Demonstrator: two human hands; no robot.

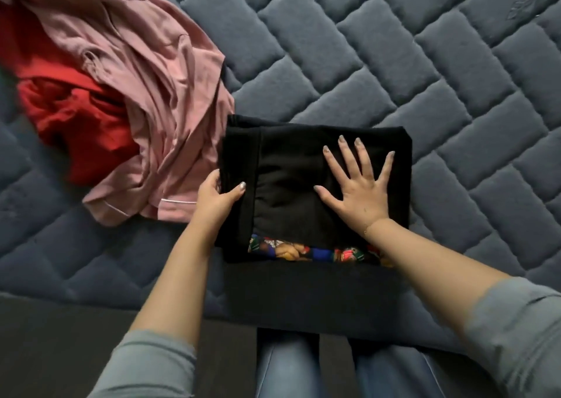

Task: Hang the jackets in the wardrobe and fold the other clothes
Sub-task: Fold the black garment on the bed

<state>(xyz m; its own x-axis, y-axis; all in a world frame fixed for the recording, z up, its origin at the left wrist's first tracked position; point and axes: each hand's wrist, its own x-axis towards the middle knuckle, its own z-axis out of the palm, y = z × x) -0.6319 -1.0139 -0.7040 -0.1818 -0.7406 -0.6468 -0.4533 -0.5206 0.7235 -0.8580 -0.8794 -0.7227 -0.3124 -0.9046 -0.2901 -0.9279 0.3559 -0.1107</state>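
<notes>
Folded black garment (291, 203) at the near edge of the bed (394, 72), a strip of coloured print (306, 250) showing along its near side. Left hand (217, 197) at the garment's left edge, thumb on top and fingers tucked beneath, pinching the fabric. Right hand (358, 185) flat on top of the garment, fingers straight and fanned out. Crumpled pink garment (151, 100) toward the bed's far left corner, touching the black one, draped over a red garment (69, 124).
</notes>
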